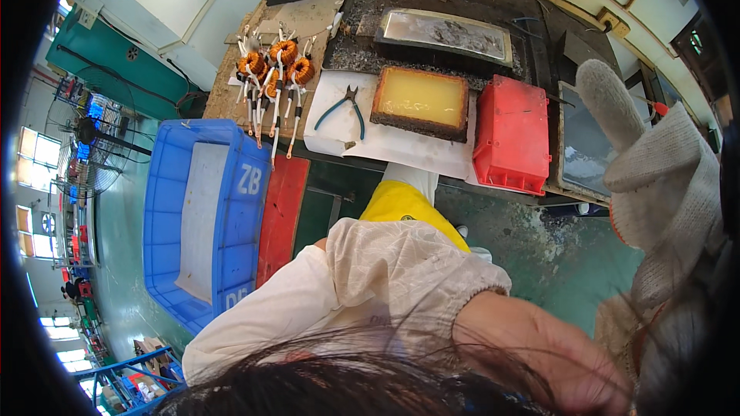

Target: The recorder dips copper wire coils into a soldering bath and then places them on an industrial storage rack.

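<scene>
My right hand [663,162], in a pale grey knitted glove, is raised at the right edge. One gloved finger points up and away from the rest; the other fingers are turned from view. Bare below an elastic cuff, my left hand [539,343] reaches across my body to the lower right, close to the glove's lower part. Hair and the picture's rim hide its fingertips, so its grip does not show. Ahead on the bench lie blue-handled cutting pliers [344,113], on white paper [327,139]. Beside them stands a rectangular dark-edged block or tray with a yellowish, glossy top [424,100].
Several copper-wound ring coils [284,52] with white leads sit at the bench's left. A red plastic bin [512,135] stands right of the yellowish block, a metal-topped trough [447,35] behind it. A blue crate [239,146] is at left, near a standing fan [89,131].
</scene>
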{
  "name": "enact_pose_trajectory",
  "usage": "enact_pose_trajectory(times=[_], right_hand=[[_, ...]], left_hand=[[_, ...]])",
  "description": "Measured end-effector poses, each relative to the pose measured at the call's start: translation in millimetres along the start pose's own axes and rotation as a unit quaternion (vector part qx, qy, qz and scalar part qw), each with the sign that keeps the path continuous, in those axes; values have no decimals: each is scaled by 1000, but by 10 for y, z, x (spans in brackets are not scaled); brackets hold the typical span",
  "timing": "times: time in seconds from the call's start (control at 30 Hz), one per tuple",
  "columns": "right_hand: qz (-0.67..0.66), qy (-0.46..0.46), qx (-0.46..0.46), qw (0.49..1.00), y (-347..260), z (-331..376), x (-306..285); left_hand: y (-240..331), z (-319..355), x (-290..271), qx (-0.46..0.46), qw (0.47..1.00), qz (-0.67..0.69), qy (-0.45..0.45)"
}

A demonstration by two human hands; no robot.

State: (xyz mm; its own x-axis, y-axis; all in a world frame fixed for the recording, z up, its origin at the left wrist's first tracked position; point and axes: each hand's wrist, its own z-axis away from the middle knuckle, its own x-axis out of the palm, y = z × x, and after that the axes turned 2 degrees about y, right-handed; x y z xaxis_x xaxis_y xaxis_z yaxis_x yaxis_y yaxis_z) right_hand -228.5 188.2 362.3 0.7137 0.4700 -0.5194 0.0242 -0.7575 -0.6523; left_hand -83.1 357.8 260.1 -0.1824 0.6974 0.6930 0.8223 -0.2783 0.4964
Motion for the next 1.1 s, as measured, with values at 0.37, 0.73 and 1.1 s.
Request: enact_pose_trajectory(times=[0.37, 0.73, 1.1], right_hand=[[13, -29, 18, 999, -30, 16, -18], [26, -52, 24, 998, -77, 3, -31], [131, -75, 72, 986, -392, 126, -358]], left_hand=[[-222, -142, 208, -47, 998, -27, 42], [-24, -142, 57, -100, 990, -66, 79], [778, 80, -68, -97, 993, -46, 39]])
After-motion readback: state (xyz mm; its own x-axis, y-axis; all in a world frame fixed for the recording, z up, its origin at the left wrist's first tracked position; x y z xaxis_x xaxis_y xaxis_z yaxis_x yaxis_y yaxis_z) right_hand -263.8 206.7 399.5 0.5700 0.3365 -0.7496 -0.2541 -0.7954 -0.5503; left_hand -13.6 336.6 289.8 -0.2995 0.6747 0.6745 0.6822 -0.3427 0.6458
